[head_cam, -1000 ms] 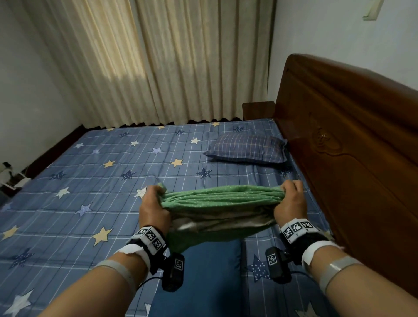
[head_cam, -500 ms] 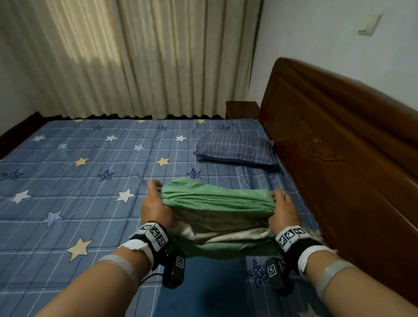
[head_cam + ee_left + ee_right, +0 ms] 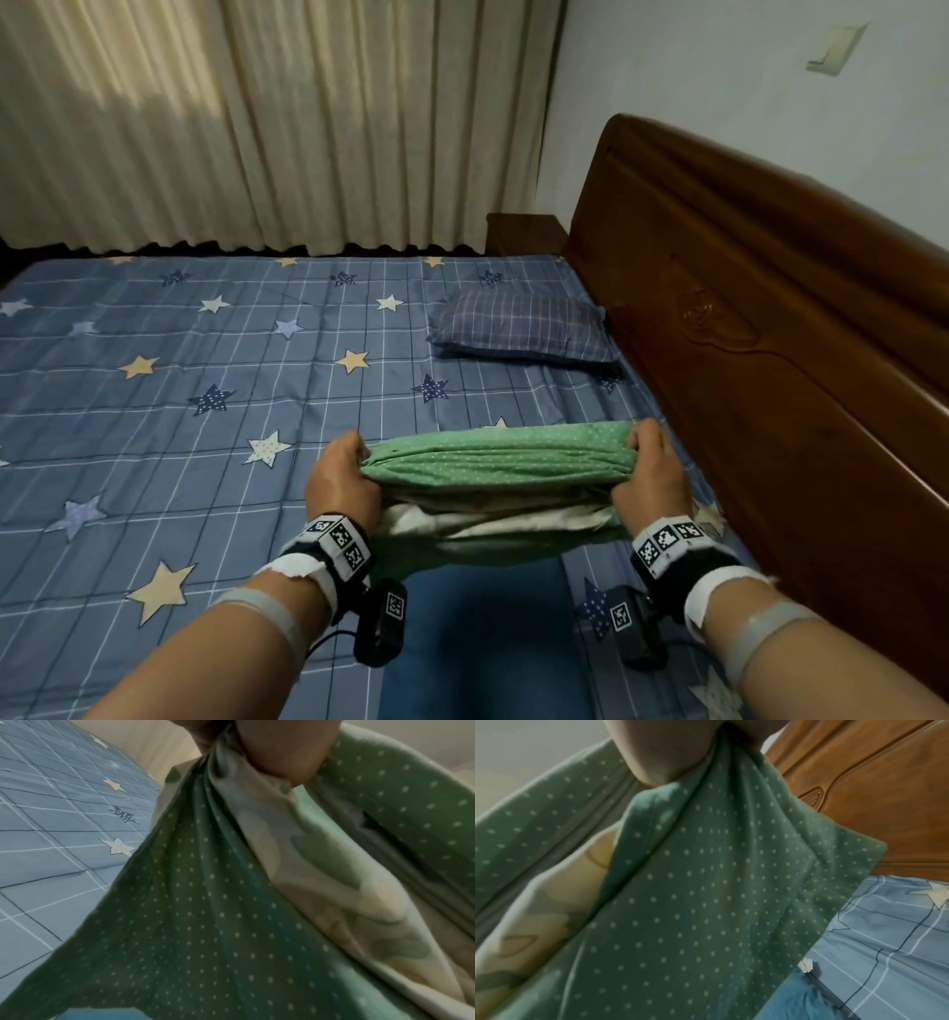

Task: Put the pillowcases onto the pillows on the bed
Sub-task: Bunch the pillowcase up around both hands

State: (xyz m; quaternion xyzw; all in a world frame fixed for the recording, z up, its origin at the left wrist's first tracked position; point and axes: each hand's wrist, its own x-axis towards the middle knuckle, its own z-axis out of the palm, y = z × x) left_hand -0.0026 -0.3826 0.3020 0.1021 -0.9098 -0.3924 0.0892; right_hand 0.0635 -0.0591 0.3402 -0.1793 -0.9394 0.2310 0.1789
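Hands grip the bunched green white-dotted cloth pillowcase (image 3: 495, 457): left hand (image 3: 336, 483) and right hand (image 3: 648, 475) clamp opposite ends, apart, above the bed.

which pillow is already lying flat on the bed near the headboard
The blue checked pillow, lying flat by the headboard with nothing touching it. The other one, in the green dotted pillowcase, is gripped at its ends by the left hand and right hand.

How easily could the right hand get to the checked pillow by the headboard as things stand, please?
Probably not straight away. The right hand grips one end of the green pillowcase, and the left hand grips the other. The checked pillow lies farther up the bed, with bare sheet between.
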